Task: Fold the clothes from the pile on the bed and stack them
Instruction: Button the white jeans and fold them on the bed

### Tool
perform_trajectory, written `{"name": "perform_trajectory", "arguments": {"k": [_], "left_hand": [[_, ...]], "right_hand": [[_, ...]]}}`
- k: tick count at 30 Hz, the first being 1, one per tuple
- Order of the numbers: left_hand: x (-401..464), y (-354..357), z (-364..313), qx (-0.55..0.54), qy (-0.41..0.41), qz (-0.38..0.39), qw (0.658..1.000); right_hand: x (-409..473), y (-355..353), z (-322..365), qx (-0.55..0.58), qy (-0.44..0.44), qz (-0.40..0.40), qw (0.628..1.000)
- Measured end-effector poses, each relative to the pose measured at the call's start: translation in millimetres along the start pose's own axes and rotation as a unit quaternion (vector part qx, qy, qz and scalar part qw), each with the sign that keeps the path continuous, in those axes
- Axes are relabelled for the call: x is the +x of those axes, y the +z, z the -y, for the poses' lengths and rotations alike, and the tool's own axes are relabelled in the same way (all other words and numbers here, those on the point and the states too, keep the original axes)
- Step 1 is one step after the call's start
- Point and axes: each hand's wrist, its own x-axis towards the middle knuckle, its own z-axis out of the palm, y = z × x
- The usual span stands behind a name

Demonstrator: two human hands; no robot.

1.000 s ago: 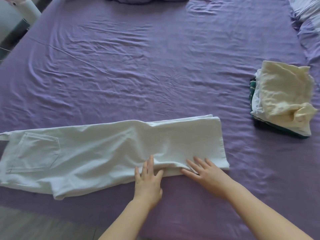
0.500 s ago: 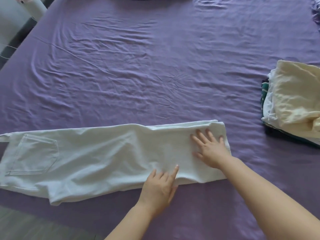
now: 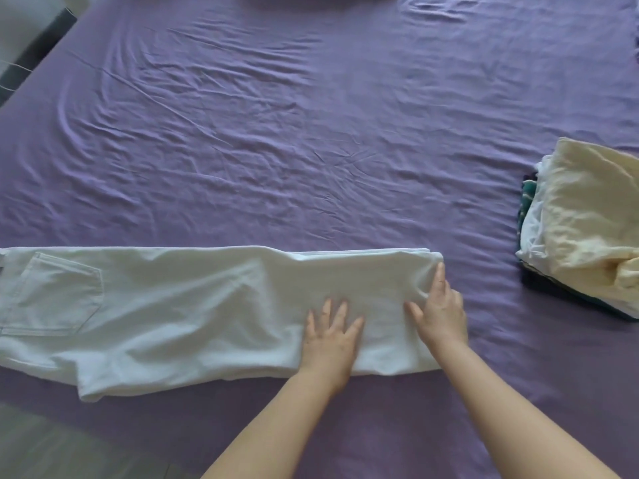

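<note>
White trousers lie folded lengthwise across the near part of the purple bed, back pocket at the far left, leg ends at the right. My left hand rests flat on the leg portion, fingers spread. My right hand lies on the right end of the trousers, fingers straight and pointing along the folded edge. A stack of folded clothes, cream garment on top, sits at the right edge of the bed.
Wrinkled purple sheet stretches away behind the trousers. The bed's left edge and a dark floor strip show at top left. Wooden floor appears at bottom left.
Both hands slid from the near hem onto the trousers. The right hand has moved toward the right end. The view shifted left, pushing the stack toward the frame edge.
</note>
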Motion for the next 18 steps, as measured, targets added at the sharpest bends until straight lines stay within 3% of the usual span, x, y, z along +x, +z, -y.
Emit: {"name": "perform_trajectory", "arguments": {"k": [4,8,13,18], "left_hand": [[10.8,8.3,-10.0,0.002,-0.015,0.013,1.0],[9.8,12.1,-15.0,0.019,-0.027,0.007,0.999],[11.1,2.0,-32.2,-0.034,-0.005,-0.006,0.999],[12.7,2.1,-42.3,-0.014,0.035,0.044,0.998]], "right_hand": [[-0.1,-4.1,-7.5,0.153,0.071,0.006,0.986],[1.3,-16.3,-10.7,0.182,0.057,0.013,0.982],[1.3,-32.1,-19.4,0.057,0.005,-0.017,0.998],[10.7,-47.3,-46.6,-0.059,0.02,-0.004,0.998]]}}
